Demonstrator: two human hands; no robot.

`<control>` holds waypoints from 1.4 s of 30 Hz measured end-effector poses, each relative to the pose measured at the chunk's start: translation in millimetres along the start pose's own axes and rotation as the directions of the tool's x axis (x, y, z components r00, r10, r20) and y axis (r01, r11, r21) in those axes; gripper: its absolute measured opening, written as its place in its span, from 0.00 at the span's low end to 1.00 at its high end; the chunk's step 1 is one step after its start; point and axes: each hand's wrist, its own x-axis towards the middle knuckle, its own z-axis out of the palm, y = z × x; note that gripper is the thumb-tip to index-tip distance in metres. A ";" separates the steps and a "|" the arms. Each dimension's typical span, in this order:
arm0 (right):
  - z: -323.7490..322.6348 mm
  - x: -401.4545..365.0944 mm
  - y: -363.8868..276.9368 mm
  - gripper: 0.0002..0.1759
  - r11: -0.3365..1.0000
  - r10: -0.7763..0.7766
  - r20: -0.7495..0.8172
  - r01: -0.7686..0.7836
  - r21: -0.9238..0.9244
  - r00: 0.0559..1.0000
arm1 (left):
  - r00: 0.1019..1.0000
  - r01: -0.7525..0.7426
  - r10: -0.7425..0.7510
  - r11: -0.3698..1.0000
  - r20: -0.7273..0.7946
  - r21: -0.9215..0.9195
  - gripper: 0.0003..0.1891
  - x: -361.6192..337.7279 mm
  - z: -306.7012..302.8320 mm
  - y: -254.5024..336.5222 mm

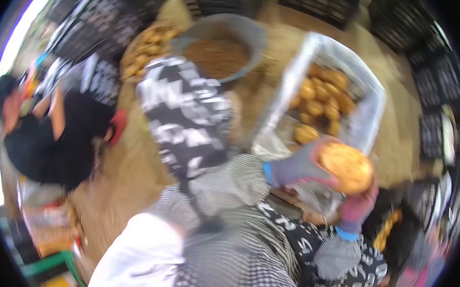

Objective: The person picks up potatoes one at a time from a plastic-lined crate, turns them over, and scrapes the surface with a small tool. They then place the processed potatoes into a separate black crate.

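Observation:
A large round yellow-brown item (345, 168), like a potato, is held up in front of my body. My left hand (304, 163), in a grey glove with a blue cuff, grips its left side. Against its lower right edge lies my right hand (359, 202), in a purplish glove. Just beyond the hands stands a crate lined with white plastic (370, 99), holding several similar potatoes (321, 99). Motion blurs the fingers slightly.
A grey tub (258, 43) of brown material stands beyond my knee, beside a heap of potatoes (149, 48). Another person in black (53, 144) sits at the left. Dark crates (320, 5) line the back. A green-edged container (60, 259) is lower left.

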 end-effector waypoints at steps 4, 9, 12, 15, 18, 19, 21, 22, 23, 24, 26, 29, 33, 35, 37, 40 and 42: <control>-32.5 10.8 23.8 0.25 0.916 0.070 0.062 -0.089 0.392 0.996 | 0.969 -0.248 0.247 0.957 -0.030 -0.150 0.42 -63.9 27.3 118.9; -27.4 21.6 27.4 0.27 0.987 0.088 -0.095 -0.074 0.143 0.992 | 0.713 -0.589 0.628 0.778 -0.311 0.219 0.33 -200.4 -67.7 210.0; -33.7 27.5 27.4 0.28 0.982 0.137 -0.130 -0.117 0.151 0.982 | 0.487 -0.302 0.598 0.799 -0.637 0.520 0.28 -242.9 -115.1 233.0; -40.8 27.1 35.8 0.28 0.990 0.134 -0.200 -0.121 0.076 0.971 | 0.551 0.089 0.324 0.893 -0.769 0.440 0.26 -320.2 -292.5 147.8; -37.1 28.2 34.8 0.23 0.988 0.153 -0.280 -0.139 0.072 0.948 | 0.716 0.330 0.536 0.306 -0.448 0.893 0.33 -318.9 -364.8 81.2; -25.2 24.5 21.4 0.23 0.994 0.099 -0.251 -0.106 -0.017 0.963 | 0.678 0.232 0.478 0.581 -0.558 0.780 0.29 -302.6 -370.1 79.4; -6.0 22.5 0.4 0.22 0.982 0.174 -0.328 -0.138 0.131 0.928 | 0.569 -0.106 0.339 0.934 -0.749 0.342 0.22 -269.9 -376.5 76.9; -17.8 22.0 5.2 0.22 0.989 0.132 -0.272 -0.109 0.099 0.953 | 0.447 -0.165 0.278 0.960 -0.850 0.227 0.22 -265.0 -378.9 92.2; -27.7 22.1 9.7 0.22 0.993 0.107 -0.198 -0.095 0.069 0.974 | 0.337 -0.135 0.275 0.961 -0.901 0.243 0.22 -263.2 -375.5 115.7; -28.6 22.7 5.6 0.22 0.991 0.126 -0.177 -0.116 0.066 0.976 | 0.246 -0.082 0.310 0.951 -0.918 0.299 0.23 -259.8 -370.0 145.1; -29.1 21.1 1.5 0.22 0.977 0.173 -0.160 -0.149 0.150 0.972 | 0.175 0.007 0.437 0.896 -0.883 0.444 0.24 -242.4 -337.1 217.2; -17.2 19.9 -11.9 0.22 0.966 0.242 -0.198 -0.217 0.137 0.950 | 0.331 -0.012 0.599 0.775 -0.729 0.632 0.25 -183.6 -238.1 315.6; -14.9 13.8 -31.4 0.22 0.963 0.240 -0.154 -0.214 0.166 0.958 | 0.844 0.001 0.450 0.544 -0.292 0.839 0.24 -45.4 -65.2 310.2; -24.1 7.5 -41.9 0.21 0.966 0.239 -0.152 -0.219 0.133 0.959 | 0.993 -0.046 0.115 0.359 0.005 0.932 0.23 41.2 -6.8 230.7; -19.1 3.5 -48.5 0.20 0.968 0.238 -0.219 -0.214 0.130 0.946 | 0.969 0.163 -0.238 0.411 -0.067 0.897 0.27 92.6 -25.9 125.9; -30.1 -0.4 -42.0 0.18 0.974 0.222 -0.260 -0.206 0.089 0.940 | 0.932 -0.032 -0.352 -0.328 -0.091 0.944 0.42 144.1 -97.0 -42.5; -40.1 0.6 -29.8 0.17 0.971 0.239 -0.310 -0.235 0.051 0.920 | 0.896 0.012 -0.388 -0.464 -0.216 0.886 0.44 163.4 -131.4 -125.8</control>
